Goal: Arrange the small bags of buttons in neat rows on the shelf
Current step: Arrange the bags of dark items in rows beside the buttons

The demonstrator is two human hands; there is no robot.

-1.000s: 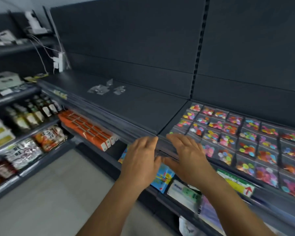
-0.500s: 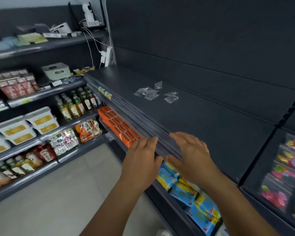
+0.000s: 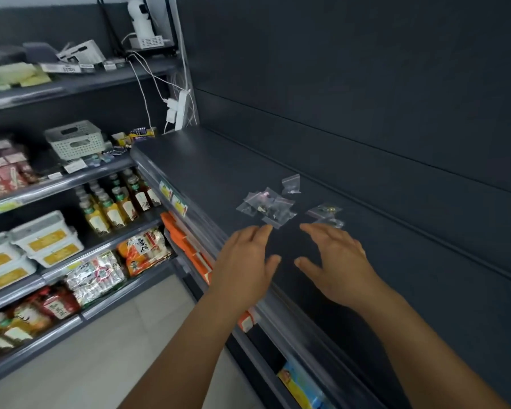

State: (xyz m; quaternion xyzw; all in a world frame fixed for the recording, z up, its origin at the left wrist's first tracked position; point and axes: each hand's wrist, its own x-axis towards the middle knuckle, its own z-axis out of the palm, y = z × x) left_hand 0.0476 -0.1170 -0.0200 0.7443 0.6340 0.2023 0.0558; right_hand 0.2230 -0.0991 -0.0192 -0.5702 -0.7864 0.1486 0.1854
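Left hand [image 3: 244, 262] and right hand [image 3: 337, 261]: grips spread, empty, over the shelf [image 3: 195, 172] front | small bags [image 3: 267, 208]: loose heap just beyond the fingertips, two more beside | step: reaching in; next, pinch one bag, start a row.

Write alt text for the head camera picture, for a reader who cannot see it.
A person's open left hand and right hand reach over a dark shelf toward a loose cluster of small clear bags, holding nothing. Two more bags lie to the right, and one bag behind. Side shelves to the left hold bottles and packaged food.
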